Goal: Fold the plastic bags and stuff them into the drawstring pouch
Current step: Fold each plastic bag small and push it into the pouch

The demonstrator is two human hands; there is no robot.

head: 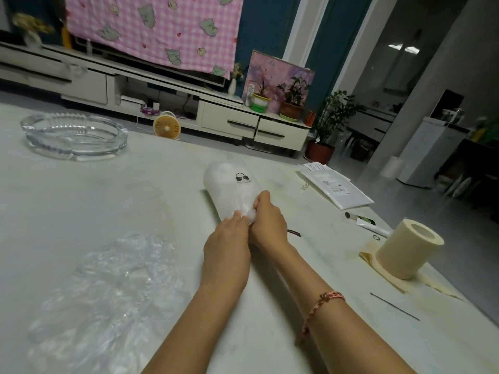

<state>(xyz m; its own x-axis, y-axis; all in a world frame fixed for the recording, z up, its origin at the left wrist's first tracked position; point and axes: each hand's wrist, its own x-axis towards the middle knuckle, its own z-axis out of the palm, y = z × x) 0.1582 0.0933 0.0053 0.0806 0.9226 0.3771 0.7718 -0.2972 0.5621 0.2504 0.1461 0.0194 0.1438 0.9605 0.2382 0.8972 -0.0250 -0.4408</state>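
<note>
— What's at the left end of the table (162,184)?
— A glass ashtray (74,136) at the far side, and nearer us a crumpled heap of clear plastic bags (108,292), lying loose and well apart from the hands.
— And the hands?
— Both are at the middle. The left hand (229,244) has its fingertips curled onto the near end of the white drawstring pouch (232,190), pinching the gathered mouth. The pouch lies on its side on the table, bulging, with a small black logo facing up.
— The other one?
— The right hand (266,220), just beside the left, grips the same bunched mouth from the right. There is a braided bracelet (328,300) on that arm.
— Further right?
— A flat mailer envelope (337,187), then an upright roll of tissue (407,249).
</note>
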